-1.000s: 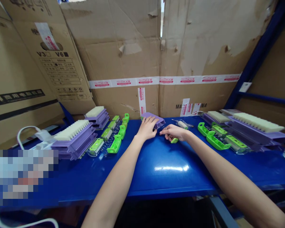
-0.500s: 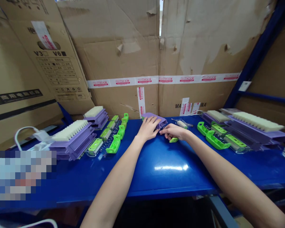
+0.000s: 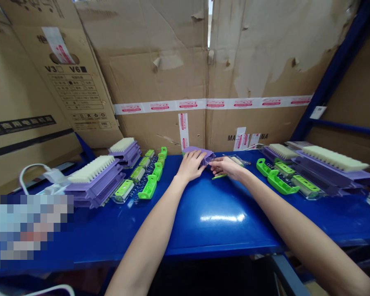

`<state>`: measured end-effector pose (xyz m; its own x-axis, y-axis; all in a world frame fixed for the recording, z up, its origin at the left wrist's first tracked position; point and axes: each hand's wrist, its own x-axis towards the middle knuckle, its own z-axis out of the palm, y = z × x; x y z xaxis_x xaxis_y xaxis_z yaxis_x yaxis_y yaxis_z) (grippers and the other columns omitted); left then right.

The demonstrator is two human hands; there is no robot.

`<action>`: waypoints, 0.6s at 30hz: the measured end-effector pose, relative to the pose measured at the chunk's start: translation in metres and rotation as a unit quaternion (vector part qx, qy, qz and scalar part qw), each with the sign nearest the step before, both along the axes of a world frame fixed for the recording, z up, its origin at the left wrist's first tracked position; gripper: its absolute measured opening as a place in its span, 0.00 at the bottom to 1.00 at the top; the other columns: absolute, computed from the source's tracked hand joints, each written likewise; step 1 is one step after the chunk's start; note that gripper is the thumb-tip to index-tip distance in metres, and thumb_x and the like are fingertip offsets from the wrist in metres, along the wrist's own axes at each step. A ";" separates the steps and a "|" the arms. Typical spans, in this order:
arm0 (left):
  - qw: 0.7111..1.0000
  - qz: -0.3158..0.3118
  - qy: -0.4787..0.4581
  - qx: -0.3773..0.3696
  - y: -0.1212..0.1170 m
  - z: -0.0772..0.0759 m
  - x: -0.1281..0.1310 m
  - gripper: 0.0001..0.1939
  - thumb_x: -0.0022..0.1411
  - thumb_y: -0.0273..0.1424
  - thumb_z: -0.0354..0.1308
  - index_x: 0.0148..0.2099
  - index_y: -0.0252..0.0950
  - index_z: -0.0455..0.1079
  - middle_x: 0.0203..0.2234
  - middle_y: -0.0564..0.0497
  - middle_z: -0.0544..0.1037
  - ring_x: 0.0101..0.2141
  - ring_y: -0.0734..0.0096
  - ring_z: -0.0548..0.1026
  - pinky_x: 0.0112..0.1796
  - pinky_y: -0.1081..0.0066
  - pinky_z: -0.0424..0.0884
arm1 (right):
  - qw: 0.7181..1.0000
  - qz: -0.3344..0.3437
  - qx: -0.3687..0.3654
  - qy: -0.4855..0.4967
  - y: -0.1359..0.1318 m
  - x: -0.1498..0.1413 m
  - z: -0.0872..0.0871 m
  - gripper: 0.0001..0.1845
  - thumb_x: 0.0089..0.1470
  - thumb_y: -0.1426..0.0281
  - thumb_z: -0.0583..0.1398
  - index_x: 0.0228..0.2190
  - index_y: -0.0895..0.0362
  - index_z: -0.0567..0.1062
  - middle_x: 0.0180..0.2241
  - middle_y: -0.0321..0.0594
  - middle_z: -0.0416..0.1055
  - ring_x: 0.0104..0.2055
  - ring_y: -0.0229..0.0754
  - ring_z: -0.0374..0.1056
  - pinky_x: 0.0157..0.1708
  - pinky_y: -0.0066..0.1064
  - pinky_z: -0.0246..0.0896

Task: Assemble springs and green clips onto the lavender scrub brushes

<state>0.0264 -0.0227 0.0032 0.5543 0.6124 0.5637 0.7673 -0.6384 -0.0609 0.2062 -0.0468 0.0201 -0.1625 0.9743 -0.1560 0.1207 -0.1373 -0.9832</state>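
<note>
My left hand (image 3: pixel 191 165) is wrapped over a purple plastic housing (image 3: pixel 207 156) at the back middle of the table, against the cardboard. At the housing's open right end, my right hand (image 3: pixel 225 167) pinches with thumb and forefinger; whatever is between those fingertips is too small to make out. A flat green plastic piece (image 3: pixel 219 176) shows under the curled fingers of the same hand, apparently held in them. Behind the right hand lies a clear part with a pale block (image 3: pixel 238 161), partly covered by the hand.
On the left stand purple housings with cream bristles (image 3: pixel 92 181), green-topped clear parts (image 3: pixel 123 190), springs (image 3: pixel 142 183) and green caps (image 3: pixel 148 187). More green caps (image 3: pixel 280 183) and bristled purple housings (image 3: pixel 333 164) are on the right. Cardboard (image 3: pixel 160 82) walls the blue table (image 3: pixel 209 230).
My right hand has turned and its fingers have come closer to the housing's end. The green piece under it has tilted to a thin edge and shifted left. My left hand stays put.
</note>
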 end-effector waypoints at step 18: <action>1.000 0.002 -0.026 -0.009 0.001 0.000 -0.001 0.24 0.63 0.36 0.52 0.60 0.37 0.60 0.57 0.43 0.66 0.57 0.57 0.62 0.55 0.58 0.58 | 0.998 0.005 -0.002 0.055 0.000 -0.001 0.001 0.03 0.54 0.74 0.58 0.33 0.61 0.69 0.24 0.39 0.71 0.18 0.36 0.67 0.19 0.27 0.64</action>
